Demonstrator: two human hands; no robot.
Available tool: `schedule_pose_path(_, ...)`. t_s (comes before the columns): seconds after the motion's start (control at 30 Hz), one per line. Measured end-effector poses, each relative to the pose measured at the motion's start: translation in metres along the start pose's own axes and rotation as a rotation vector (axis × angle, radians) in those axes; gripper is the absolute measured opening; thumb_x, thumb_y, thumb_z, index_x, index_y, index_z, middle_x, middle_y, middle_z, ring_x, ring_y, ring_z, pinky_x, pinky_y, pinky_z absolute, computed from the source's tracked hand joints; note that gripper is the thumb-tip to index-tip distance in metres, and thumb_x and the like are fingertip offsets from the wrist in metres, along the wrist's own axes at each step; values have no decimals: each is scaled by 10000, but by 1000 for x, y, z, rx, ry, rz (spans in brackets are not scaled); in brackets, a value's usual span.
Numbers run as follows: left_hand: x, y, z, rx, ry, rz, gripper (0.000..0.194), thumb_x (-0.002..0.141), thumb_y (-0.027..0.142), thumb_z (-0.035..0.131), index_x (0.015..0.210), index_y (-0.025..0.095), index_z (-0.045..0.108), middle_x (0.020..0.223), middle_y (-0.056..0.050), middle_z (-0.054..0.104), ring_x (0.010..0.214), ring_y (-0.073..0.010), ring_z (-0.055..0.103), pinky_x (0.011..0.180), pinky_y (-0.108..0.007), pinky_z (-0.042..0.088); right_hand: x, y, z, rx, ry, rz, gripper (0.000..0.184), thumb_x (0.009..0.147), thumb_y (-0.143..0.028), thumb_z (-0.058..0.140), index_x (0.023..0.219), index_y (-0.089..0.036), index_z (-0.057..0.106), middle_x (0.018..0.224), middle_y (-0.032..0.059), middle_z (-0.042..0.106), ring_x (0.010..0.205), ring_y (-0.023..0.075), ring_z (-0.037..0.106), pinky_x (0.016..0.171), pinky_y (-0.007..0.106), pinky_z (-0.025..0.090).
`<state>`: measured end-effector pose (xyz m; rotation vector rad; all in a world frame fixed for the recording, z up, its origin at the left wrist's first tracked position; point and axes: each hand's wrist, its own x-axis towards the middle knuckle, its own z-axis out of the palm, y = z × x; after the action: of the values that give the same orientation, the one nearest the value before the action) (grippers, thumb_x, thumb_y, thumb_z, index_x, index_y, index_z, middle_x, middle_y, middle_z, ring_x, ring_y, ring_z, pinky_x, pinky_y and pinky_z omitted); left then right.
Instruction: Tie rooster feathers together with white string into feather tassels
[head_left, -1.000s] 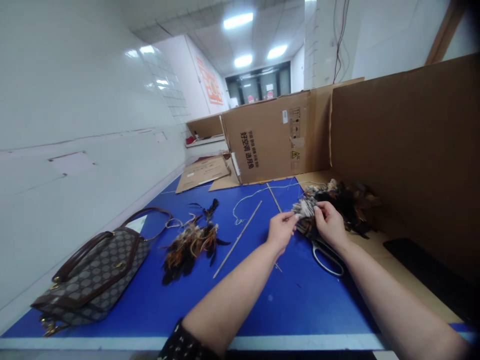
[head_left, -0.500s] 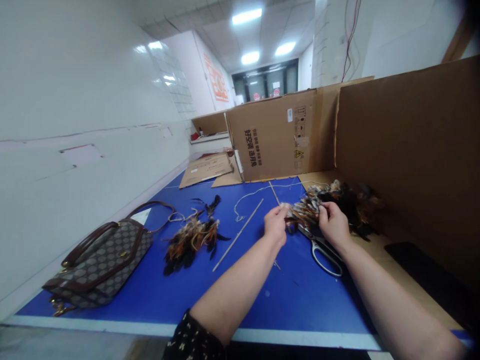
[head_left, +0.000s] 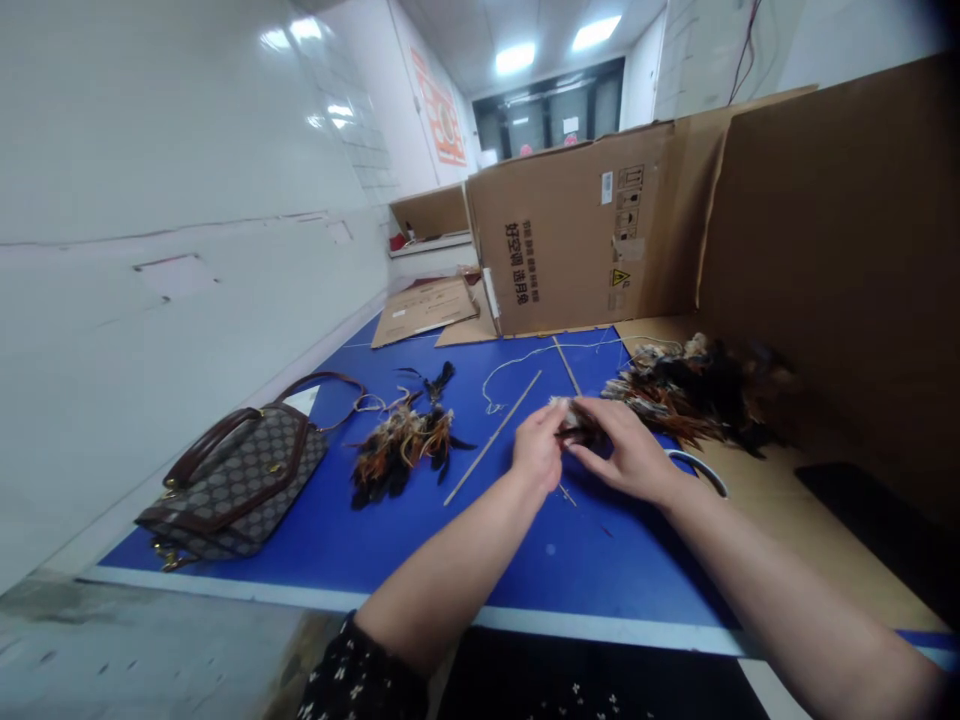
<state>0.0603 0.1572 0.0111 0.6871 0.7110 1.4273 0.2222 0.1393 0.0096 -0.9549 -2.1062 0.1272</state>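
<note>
Clock-face bearings taken from the two hands, 12 o'clock being the far side of the blue flat-topped table [head_left: 630,565]. Left hand [head_left: 538,452]: fingers narrow, pinching a small clump of pale and dark brown feathers [head_left: 583,424]. Right hand [head_left: 628,450]: thumb and fingers part-spread, cupped about the clump's right side; cannot tell whether they grip it. Clump sits between the hands, partly hidden by them.

At 2 o'clock, near the right hand: large pile of black, rust and cream feathers [head_left: 697,392]. At 3 o'clock: pale rounded scissor handle [head_left: 701,464], partly covered by the right forearm. At 9 o'clock: loose brown-black feather bunch [head_left: 405,440]; farther out, patterned grey-brown handbag with brown trim [head_left: 259,465]. At 10 o'clock: thin straight tan stick [head_left: 493,438]. At 11 o'clock: thin pale string [head_left: 517,358]. At 12 o'clock, beyond: upright brown cardboard panel with black print [head_left: 574,255].
</note>
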Motion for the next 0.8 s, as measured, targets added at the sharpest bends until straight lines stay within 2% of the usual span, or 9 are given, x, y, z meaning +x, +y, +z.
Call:
schedule_pose_path(0.13, -2, -8, -3, -23, 70, -38, 452, 644, 384, 933, 923, 111, 706, 787, -35, 679, 653, -97, 582, 583, -226, 373, -5, 3, 17, 41, -47, -2, 444, 1031, -282, 452, 1459, -255, 568, 1191, 121, 709, 1032, 262, 680, 924, 404, 546)
schedule_pose_path(0.23, 2, -4, -13, 9, 96, -53, 469, 645, 403, 935, 906, 112, 676, 765, -30, 666, 615, -88, 556, 546, -225, 320, -8, 11, 15, 40, -42, 15, 365, 1021, -247, 441, 1307, -239, 667, 1050, 117, 716, 927, 251, 678, 860, 396, 559)
schedule_pose_path(0.43, 15, 24, -37, -50, 159, 74, 448, 643, 387, 940, 871, 146, 638, 720, 24, 588, 617, -71, 520, 559, -211, 341, -8, 32, -3, -31, -86, -10, 292, 1004, -200, 449, 1171, -209, 688, 1060, 123, 699, 958, 250, 674, 864, 380, 561)
schedule_pose_path(0.53, 21, 36, -45, -64, 157, 123, 445, 650, 394, 935, 871, 147, 638, 725, 25, 583, 618, -68, 509, 560, -210, 340, -10, 48, -12, -179, -24, 94, 299, 996, -221, 471, 1158, -198, 721, 1097, 138, 697, 971, 267, 685, 874, 408, 571)
schedule_pose_path(0.6, 23, 36, -46, -24, 143, 151, 441, 655, 411, 929, 861, 141, 649, 723, 22, 582, 619, -68, 507, 560, -211, 341, -10, 53, -17, -276, 52, 169, 335, 976, -248, 519, 1240, -208, 720, 1269, 159, 653, 1045, 294, 683, 898, 446, 577)
schedule_pose_path(0.7, 16, 27, -42, 115, 80, 164, 425, 680, 446, 908, 863, 127, 695, 734, 5, 600, 636, -77, 521, 570, -215, 355, -8, 43, -19, -251, 167, 152, 434, 942, -290, 606, 1368, -233, 667, 1495, 157, 526, 1231, 337, 626, 1024, 501, 538)
schedule_pose_path(0.8, 1, 14, -34, 317, -51, 188, 374, 759, 467, 852, 864, 122, 752, 769, -25, 633, 675, -93, 539, 608, -224, 387, -3, 19, -12, -15, 184, 70, 377, 951, -342, 644, 1307, -228, 692, 1335, 138, 669, 1215, 308, 650, 1071, 469, 515)
